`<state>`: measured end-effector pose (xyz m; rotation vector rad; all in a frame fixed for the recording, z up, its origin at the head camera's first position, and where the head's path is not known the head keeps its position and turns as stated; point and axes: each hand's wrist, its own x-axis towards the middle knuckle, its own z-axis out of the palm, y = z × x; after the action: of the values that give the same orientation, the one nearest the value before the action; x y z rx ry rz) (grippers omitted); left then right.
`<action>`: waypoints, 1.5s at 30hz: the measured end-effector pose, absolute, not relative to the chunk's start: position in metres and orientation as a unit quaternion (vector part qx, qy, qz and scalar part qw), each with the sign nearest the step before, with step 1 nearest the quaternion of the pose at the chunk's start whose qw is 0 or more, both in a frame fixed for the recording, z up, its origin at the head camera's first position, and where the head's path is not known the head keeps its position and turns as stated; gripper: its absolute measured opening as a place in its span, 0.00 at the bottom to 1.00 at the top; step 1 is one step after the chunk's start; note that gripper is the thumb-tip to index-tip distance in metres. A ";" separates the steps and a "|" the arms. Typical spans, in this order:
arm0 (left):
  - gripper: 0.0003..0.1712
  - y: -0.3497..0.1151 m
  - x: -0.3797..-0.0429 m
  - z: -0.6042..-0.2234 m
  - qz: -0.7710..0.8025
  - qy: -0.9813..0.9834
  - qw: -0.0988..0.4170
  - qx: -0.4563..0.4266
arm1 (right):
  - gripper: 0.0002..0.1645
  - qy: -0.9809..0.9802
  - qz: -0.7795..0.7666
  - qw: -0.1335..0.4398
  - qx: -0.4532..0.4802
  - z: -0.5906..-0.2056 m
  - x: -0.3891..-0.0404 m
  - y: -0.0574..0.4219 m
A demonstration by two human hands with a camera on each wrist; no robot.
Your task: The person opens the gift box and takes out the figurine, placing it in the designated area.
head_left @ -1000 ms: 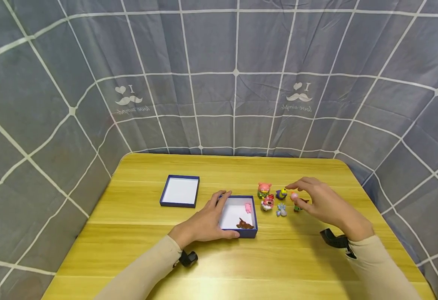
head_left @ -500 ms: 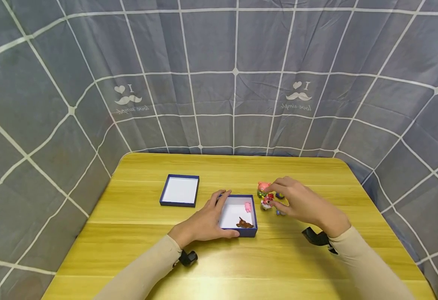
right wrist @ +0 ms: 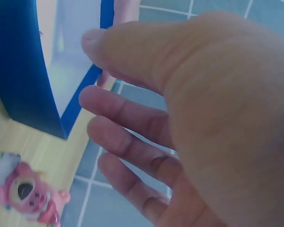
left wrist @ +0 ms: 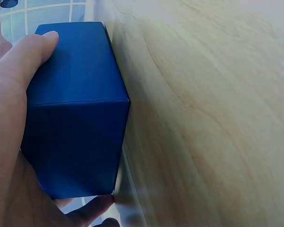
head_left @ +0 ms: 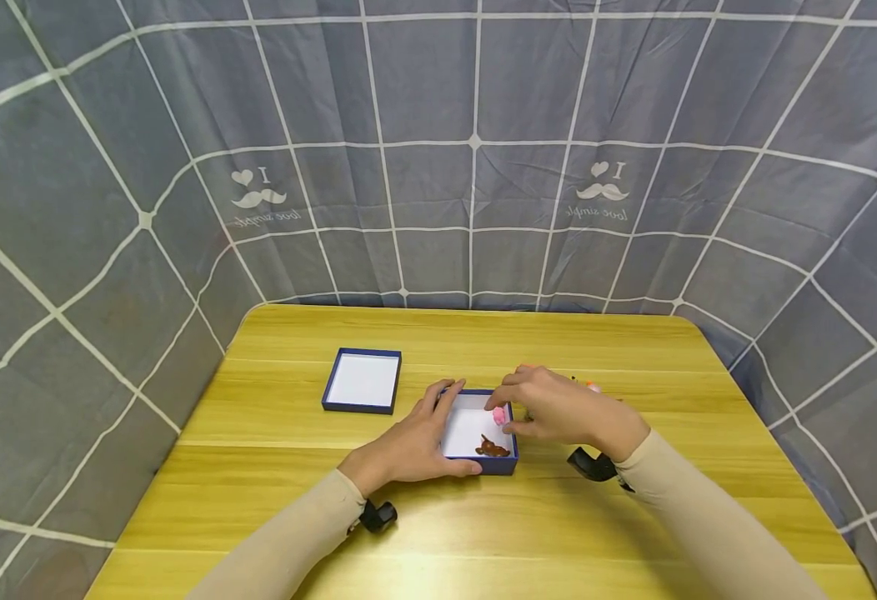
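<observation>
My left hand (head_left: pixel 401 446) grips a small blue box (head_left: pixel 500 467) with a white inside. Its thumb lies along the near wall and its fingers reach the far left corner, also in the left wrist view on the box (left wrist: pixel 78 75). Inside lie a small pink figurine (head_left: pixel 499 417) and a brown animal figurine (head_left: pixel 493 447). My right hand (head_left: pixel 558 410) hovers over the box's right edge, thumb and fingers spread around the pink figurine. In the right wrist view the right hand (right wrist: pixel 180 104) has its fingertips apart beside the box rim, with nothing held between them.
A blue box lid (head_left: pixel 363 381) lies white side up to the left. More figurines stand right of the box, mostly hidden behind my right hand; a pink bear figurine (right wrist: pixel 31 194) shows in the right wrist view. A grey checked curtain (head_left: pixel 423 192) surrounds the table.
My right hand has moved left from the figurines on the right, past the pink bear, to over the box's right side. The left hand stays on the box.
</observation>
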<state>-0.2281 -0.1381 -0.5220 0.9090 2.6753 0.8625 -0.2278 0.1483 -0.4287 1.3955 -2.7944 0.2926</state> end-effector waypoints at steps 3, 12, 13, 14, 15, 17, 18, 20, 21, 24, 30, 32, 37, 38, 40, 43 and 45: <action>0.78 -0.138 -0.228 -0.521 0.290 0.902 0.092 0.307 | 0.19 -0.890 0.091 -0.026 0.446 -0.430 -0.231 0.140; 0.78 -0.139 -0.225 -0.519 0.295 0.900 0.095 0.306 | 0.20 -0.883 0.091 -0.119 0.445 -0.435 -0.245 0.117; 0.78 -0.139 -0.225 -0.519 0.295 0.900 0.096 0.306 | 0.20 -0.883 0.090 -0.128 0.443 -0.436 -0.246 0.115; 0.78 -0.139 -0.225 -0.519 0.296 0.900 0.095 0.307 | 0.20 -0.883 0.090 -0.136 0.439 -0.437 -0.247 0.113; 0.77 -0.138 -0.225 -0.519 0.297 0.899 0.095 0.307 | 0.20 -0.883 0.089 -0.145 0.437 -0.438 -0.249 0.110; 0.77 -0.139 -0.225 -0.520 0.298 0.899 0.094 0.308 | 0.19 -0.881 0.094 -0.165 0.433 -0.440 -0.252 0.106; 0.77 -0.139 -0.225 -0.520 0.298 0.899 0.094 0.308 | 0.18 -0.880 0.095 -0.175 0.430 -0.441 -0.253 0.104; 0.77 -0.139 -0.225 -0.521 0.298 0.899 0.093 0.308 | 0.16 -0.876 0.098 -0.195 0.430 -0.443 -0.255 0.101; 0.77 -0.139 -0.226 -0.521 0.298 0.899 0.095 0.307 | 0.15 -0.874 0.098 -0.206 0.430 -0.444 -0.256 0.099; 0.77 -0.139 -0.225 -0.521 0.298 0.899 0.094 0.306 | 0.12 -0.869 0.094 -0.230 0.428 -0.446 -0.258 0.096; 0.77 -0.138 -0.226 -0.523 0.300 0.899 0.089 0.308 | 0.09 -0.870 0.091 -0.250 0.416 -0.450 -0.260 0.093; 0.77 -0.138 -0.226 -0.522 0.299 0.899 0.088 0.307 | 0.08 -0.869 0.098 -0.254 0.413 -0.450 -0.260 0.093; 0.77 -0.137 -0.226 -0.522 0.294 0.901 0.085 0.308 | 0.07 -0.867 0.112 -0.259 0.412 -0.452 -0.261 0.095; 0.77 -0.136 -0.226 -0.523 0.294 0.900 0.084 0.310 | 0.07 -0.866 0.114 -0.258 0.412 -0.452 -0.261 0.096; 0.77 -0.136 -0.227 -0.523 0.294 0.900 0.082 0.312 | 0.07 -0.866 0.120 -0.257 0.411 -0.451 -0.261 0.097; 0.78 -0.137 -0.227 -0.523 0.294 0.900 0.080 0.312 | 0.10 -0.869 0.125 -0.252 0.407 -0.451 -0.261 0.099; 0.78 -0.137 -0.227 -0.524 0.294 0.901 0.081 0.309 | 0.11 -0.872 0.130 -0.248 0.402 -0.451 -0.261 0.100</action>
<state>-0.2266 -0.1366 -0.5240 0.9221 2.6933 0.8777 -0.2606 0.1002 -0.4511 1.5117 -3.2778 0.4877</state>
